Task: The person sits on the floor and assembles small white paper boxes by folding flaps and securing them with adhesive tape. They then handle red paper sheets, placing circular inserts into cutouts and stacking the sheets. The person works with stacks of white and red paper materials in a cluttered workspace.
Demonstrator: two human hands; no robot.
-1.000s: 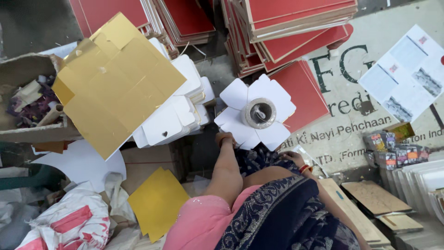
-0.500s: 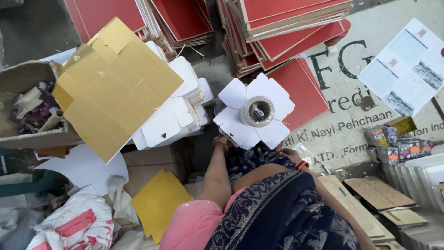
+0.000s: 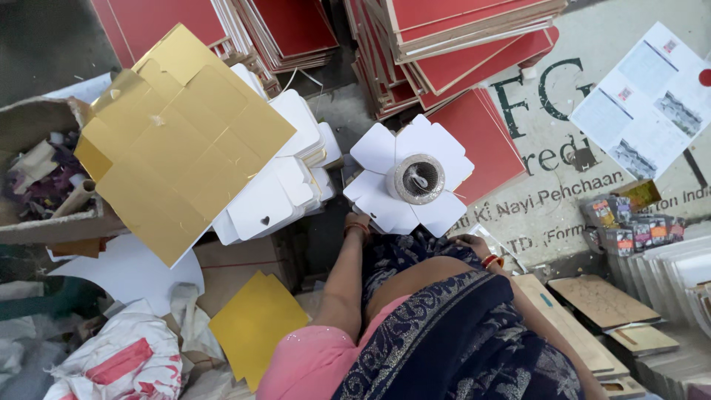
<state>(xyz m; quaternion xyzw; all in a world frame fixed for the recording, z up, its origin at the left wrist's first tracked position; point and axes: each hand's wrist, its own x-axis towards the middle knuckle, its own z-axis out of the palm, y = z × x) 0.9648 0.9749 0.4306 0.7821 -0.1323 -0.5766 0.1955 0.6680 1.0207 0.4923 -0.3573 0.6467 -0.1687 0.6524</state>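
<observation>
We looked straight down as a person in a pink blouse and dark patterned sari sat among stacks of die-cut cardboard. The left hand reached forward to the near edge of a white die-cut box blank, its fingers tucked beneath the card, so we could not tell whether that grip was spread or pinching. Just beyond that hand, a roll of tape stood on the middle of the white blank. The right hand lay low beside the lap, near the same blank's other near corner, bangles at the wrist; its fingers were hidden too, and its grip could not be read. Beyond the blank, red box sheets lay fanned on the floor, with taller red stacks farther off. Well to the left of the left hand, a large gold box blank rested tilted over a pile of white blanks. A smaller yellow sheet lay beside the left elbow.
</observation>
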